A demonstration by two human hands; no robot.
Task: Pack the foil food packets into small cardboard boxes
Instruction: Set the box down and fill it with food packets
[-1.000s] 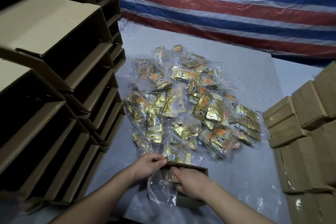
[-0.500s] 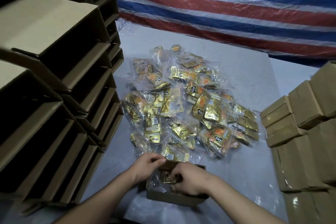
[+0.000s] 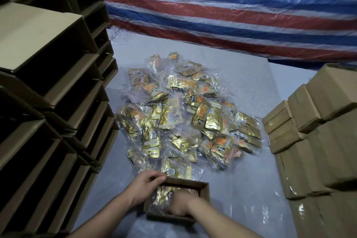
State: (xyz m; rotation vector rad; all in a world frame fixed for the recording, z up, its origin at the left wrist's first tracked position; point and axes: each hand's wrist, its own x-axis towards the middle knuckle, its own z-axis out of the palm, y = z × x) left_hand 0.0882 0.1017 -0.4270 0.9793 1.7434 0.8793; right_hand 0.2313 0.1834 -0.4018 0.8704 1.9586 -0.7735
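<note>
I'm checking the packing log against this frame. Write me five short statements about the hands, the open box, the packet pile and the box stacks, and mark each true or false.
1. The open box in front of the person already holds foil packets. True.
2. The right hand reaches up to the pile of packets. False: it is down inside the open box.
3. The left hand grips the box's far left corner. True.
4. The closed boxes are stacked on the left. False: they stand on the right; empty open boxes are stacked on the left.
5. The striped tarp hangs behind the pile. True.
</note>
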